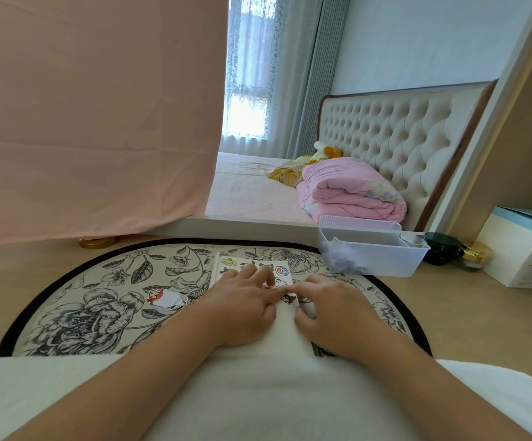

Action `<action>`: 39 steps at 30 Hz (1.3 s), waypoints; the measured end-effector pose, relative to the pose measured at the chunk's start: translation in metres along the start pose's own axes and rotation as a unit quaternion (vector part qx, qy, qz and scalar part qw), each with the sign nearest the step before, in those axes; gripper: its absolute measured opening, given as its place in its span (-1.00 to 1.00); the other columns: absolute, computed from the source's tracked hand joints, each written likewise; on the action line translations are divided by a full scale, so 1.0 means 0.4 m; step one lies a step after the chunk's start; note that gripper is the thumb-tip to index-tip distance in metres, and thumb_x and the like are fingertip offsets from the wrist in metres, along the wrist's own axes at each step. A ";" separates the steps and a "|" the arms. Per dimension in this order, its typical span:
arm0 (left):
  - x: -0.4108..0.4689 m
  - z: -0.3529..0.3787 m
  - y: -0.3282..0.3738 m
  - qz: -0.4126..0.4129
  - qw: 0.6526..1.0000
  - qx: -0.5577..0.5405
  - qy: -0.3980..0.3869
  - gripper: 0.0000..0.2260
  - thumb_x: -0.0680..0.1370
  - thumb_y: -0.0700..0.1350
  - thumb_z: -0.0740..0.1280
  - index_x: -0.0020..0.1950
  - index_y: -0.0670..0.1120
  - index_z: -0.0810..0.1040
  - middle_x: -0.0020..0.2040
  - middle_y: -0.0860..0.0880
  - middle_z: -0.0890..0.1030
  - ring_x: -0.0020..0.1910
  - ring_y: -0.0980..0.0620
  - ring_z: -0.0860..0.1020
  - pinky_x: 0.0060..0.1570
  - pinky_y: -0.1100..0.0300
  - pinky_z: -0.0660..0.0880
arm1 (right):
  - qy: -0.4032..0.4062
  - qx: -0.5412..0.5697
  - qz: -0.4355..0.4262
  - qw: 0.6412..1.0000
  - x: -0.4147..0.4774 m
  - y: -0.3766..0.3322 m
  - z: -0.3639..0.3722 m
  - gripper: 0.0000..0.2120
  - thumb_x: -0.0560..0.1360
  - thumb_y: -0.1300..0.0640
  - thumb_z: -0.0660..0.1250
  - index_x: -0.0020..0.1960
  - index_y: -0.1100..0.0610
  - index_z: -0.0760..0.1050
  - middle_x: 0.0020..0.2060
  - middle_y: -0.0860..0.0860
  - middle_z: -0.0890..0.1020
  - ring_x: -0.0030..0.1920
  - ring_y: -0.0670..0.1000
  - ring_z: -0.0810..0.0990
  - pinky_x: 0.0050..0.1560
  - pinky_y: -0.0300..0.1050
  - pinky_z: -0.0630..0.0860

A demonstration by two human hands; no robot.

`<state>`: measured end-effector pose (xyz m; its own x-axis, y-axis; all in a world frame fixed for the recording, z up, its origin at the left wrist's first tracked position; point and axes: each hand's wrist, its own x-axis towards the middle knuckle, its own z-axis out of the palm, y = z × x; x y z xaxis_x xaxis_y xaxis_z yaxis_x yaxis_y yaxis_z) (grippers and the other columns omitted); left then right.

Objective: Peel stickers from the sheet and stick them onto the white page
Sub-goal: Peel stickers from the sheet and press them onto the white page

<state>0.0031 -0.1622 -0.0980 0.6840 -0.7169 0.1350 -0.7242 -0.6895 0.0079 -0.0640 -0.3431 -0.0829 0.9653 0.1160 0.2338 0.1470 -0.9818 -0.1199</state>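
A white page (pixel 285 332) lies on a round floral mat (pixel 99 294), with several cartoon stickers on its far half. My left hand (pixel 242 300) rests flat on the page, its fingers stretched over the stickers. My right hand (pixel 328 307) lies beside it, its thumb and forefinger pinching a small dark cartoon sticker (pixel 290 297) at the page surface. Left of the page, a loose pile of cut sticker pieces (pixel 166 299) with red and white figures lies on the mat. The hands hide much of the page.
A clear plastic bin (pixel 369 249) holding small bits stands at the mat's far right. Dark jars (pixel 441 248) and a blue-white box (pixel 525 246) sit further right. A pink cloth (pixel 92 116) hangs at left; a bed with a pink quilt (pixel 350 192) lies behind.
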 end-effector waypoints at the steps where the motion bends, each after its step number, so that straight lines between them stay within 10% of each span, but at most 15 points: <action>1: -0.001 0.001 0.002 0.000 1.000 0.004 0.001 -0.56 0.67 0.04 -0.04 0.57 0.21 0.15 0.40 0.07 0.27 0.39 0.03 0.20 0.36 0.01 0.21 | 0.000 -0.009 -0.008 1.000 -0.006 0.001 0.004 -0.63 0.55 -0.06 0.19 0.34 -0.18 0.50 0.13 -0.17 0.53 0.10 -0.08 0.56 0.06 -0.14 0.50; 12: -0.011 0.006 0.009 0.021 0.999 -0.004 0.044 -0.46 0.60 0.13 -0.18 0.55 0.19 0.25 0.50 0.18 0.30 0.47 0.10 0.23 0.39 0.03 0.27 | 0.023 0.009 -0.020 1.000 -0.026 0.016 0.024 -0.67 0.59 -0.06 0.17 0.25 -0.09 0.60 0.17 -0.20 0.58 0.18 -0.11 0.53 0.13 -0.14 0.50; 18: -0.024 0.005 0.009 0.068 0.992 -0.054 0.088 -0.66 0.61 0.09 0.10 0.31 0.28 0.53 0.25 0.28 0.53 0.25 0.16 0.45 0.09 0.06 0.55 | 0.007 0.041 -0.007 0.999 -0.016 0.036 0.020 -0.69 0.60 -0.05 0.18 0.25 -0.16 0.60 0.19 -0.26 0.55 0.17 -0.16 0.51 0.13 -0.14 0.48; 31: -0.031 0.001 0.019 0.010 0.982 -0.144 0.121 -0.76 0.55 0.03 0.26 0.14 0.14 0.66 0.13 0.26 0.62 0.12 0.27 0.54 0.17 0.32 0.47 | 0.075 0.019 -0.086 0.993 -0.030 0.045 0.032 -0.65 0.49 0.03 0.16 0.18 -0.10 0.61 0.21 -0.22 0.59 0.08 -0.06 0.62 -0.04 -0.05 0.61; 39: -0.019 0.000 0.014 -0.023 0.998 -0.049 -0.013 -0.53 0.67 0.18 0.00 0.60 0.19 0.14 0.52 0.24 0.18 0.52 0.19 0.05 0.51 0.16 0.03 | 0.055 0.003 -0.091 0.994 -0.024 0.043 0.032 -0.51 0.49 -0.07 0.00 0.15 -0.06 0.65 0.13 -0.20 0.61 0.10 -0.04 0.55 -0.01 0.00 0.60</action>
<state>-0.0061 -0.1604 -0.0992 0.7179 -0.6880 0.1061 -0.6961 -0.7092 0.1115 -0.0679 -0.3594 -0.0995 0.8930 0.2738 0.3571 0.3187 -0.9451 -0.0723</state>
